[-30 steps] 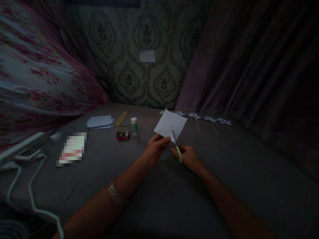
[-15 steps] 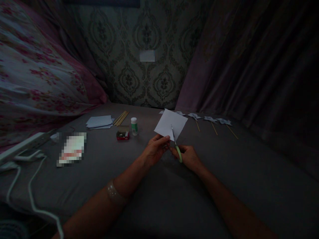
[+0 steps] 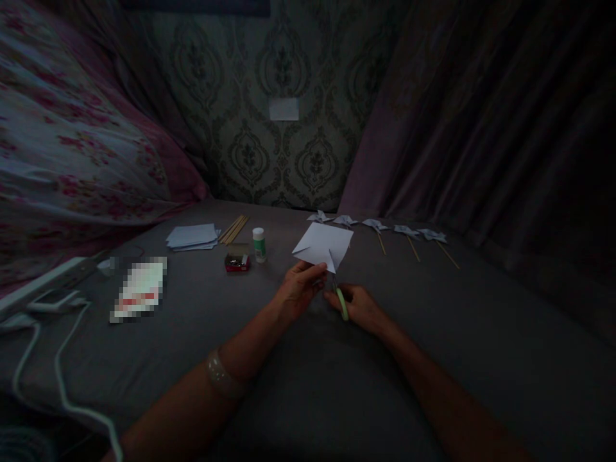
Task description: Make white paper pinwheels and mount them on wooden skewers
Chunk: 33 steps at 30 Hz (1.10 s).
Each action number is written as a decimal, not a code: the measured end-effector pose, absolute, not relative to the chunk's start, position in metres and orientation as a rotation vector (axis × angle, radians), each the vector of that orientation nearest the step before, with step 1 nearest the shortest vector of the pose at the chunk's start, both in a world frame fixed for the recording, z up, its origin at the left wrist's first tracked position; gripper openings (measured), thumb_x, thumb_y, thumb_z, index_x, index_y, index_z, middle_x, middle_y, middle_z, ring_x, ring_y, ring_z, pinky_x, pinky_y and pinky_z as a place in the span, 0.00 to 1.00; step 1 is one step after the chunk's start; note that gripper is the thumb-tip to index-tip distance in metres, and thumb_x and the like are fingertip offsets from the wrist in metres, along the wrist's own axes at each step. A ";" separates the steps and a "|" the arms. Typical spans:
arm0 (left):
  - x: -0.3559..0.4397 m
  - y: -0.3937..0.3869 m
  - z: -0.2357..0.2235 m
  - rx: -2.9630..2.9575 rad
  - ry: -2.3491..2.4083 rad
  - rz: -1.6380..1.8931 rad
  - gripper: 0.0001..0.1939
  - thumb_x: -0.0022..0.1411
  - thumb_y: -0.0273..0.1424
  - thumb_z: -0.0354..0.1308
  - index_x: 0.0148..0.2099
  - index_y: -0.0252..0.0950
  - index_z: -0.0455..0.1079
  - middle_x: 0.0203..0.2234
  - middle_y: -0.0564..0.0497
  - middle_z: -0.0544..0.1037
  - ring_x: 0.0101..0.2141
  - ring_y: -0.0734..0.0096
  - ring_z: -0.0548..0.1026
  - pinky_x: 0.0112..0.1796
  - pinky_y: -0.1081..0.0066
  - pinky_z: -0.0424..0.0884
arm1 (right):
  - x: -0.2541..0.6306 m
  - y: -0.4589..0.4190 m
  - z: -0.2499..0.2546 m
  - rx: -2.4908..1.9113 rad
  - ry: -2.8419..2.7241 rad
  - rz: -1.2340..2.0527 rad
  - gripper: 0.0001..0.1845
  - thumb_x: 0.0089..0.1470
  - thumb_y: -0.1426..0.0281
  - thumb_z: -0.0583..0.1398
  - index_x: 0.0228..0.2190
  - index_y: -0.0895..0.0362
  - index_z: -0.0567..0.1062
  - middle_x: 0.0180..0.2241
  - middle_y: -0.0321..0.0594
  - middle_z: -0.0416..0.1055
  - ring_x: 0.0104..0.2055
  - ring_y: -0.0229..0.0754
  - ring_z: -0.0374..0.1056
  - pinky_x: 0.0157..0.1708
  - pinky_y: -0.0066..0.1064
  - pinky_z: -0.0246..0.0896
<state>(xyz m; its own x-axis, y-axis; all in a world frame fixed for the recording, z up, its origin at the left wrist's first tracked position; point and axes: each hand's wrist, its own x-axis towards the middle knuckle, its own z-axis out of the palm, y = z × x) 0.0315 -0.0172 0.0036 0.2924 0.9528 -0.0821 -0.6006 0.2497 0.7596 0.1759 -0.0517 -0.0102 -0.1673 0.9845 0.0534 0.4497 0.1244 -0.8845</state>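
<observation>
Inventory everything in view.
Paper square: 1, white, centre
Scissors: 1, green-handled, centre
Pinwheels: 5, white, right
Paper stack: 1, white, left
Sticks: several, tan, left
Bottle: 1, green-white, centre
Box: 1, red, beside bottle
Pixelated item: 1, pale, left
Power strip: 1, white, left
Cables: count unclear, white, left
Sheet: 1, grey, underneath
Rectangle: 1, white, on wall
Floral cloth: 1, pink, left
Curtain: 1, purple, right
Left hand: 1, bare, centre
Right hand: 1, bare, centre

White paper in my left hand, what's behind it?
Beyond the far edge of the white paper, two folded paper shapes lie on the grey cloth. Your left hand is partly hidden beneath the paper. Whatever else the sheet covers can't be seen.
</observation>
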 end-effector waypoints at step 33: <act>0.028 -0.007 -0.007 0.984 0.855 1.134 0.05 0.43 0.29 0.64 0.27 0.35 0.73 0.23 0.52 0.72 0.25 0.75 0.67 0.27 0.75 0.60 | 0.224 -0.023 -0.008 -1.363 -0.998 0.799 0.24 0.35 0.49 0.65 0.22 0.58 0.76 0.27 0.40 0.73 0.31 0.38 0.64 0.31 0.28 0.55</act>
<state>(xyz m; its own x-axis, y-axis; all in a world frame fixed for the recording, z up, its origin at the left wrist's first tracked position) 0.0275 -0.0073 -0.0073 0.2186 0.9742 -0.0564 -0.3226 0.1267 0.9380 0.2243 -0.0231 -0.0084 0.3947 0.9125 0.1074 0.0956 0.0755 -0.9926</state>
